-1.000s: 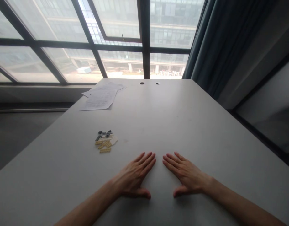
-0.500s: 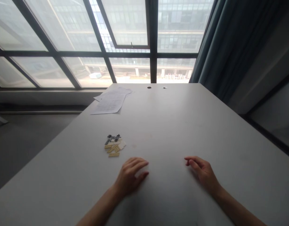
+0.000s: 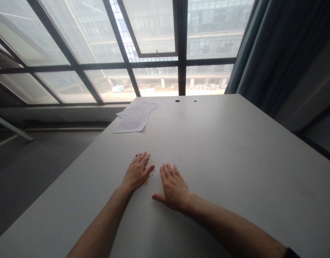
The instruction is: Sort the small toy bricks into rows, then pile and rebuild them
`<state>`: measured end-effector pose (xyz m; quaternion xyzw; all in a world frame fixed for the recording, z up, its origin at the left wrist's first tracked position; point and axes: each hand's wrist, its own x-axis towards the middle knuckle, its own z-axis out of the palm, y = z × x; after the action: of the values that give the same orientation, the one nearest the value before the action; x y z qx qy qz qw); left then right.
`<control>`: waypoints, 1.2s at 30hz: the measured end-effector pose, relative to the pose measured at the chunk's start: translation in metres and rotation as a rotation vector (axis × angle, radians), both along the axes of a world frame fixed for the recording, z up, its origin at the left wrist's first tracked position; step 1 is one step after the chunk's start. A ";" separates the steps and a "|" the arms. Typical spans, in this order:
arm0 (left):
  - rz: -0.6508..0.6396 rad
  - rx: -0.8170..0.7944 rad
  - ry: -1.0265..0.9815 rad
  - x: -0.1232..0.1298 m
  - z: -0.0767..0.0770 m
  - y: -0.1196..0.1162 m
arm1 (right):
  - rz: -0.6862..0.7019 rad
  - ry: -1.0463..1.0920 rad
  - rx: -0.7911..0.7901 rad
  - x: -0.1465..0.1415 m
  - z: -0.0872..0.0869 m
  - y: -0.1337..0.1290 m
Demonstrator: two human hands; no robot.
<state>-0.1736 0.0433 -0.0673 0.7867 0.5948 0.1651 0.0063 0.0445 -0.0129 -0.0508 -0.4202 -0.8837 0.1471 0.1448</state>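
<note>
1. Two bare forearms (image 3: 104, 222) run up toward the fingers, with a dark sleeve (image 3: 291, 253) at the edge of the right one.
2. The right hand (image 3: 173, 188) is palm down over the white table (image 3: 234, 172), fingers straight and close together, thumb stretched out to their left; nothing shows in its grasp.
3. The left hand (image 3: 135, 173) is spread palm down over a group of small pieces, fingers extended, thumb pointing toward the right fingertips; it curls around nothing visible, and what meets its palm is hidden.
4. Of those pieces, a yellow piece (image 3: 146, 182) shows below the left thumb, pale bits (image 3: 152, 173) beside it, and a dark piece (image 3: 136, 155) by the left fingertips.
5. Beyond the left fingers lie overlapping printed papers (image 3: 134, 120).
6. Straight ahead of the right fingers, near the table's far edge, are two round holes (image 3: 177, 101).
7. Farthest off stands a dark-framed window (image 3: 182, 46); a blue-grey curtain (image 3: 251, 53) hangs to the right of both hands' fingers.
</note>
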 end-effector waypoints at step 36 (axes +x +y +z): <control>-0.398 -0.113 -0.042 0.138 0.009 0.004 | -0.027 -0.041 0.058 0.106 -0.012 0.055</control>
<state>-0.0352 0.0473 -0.0586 0.8834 0.4359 0.1433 0.0953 0.1501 0.0426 -0.0632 -0.4306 -0.8846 0.1106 0.1408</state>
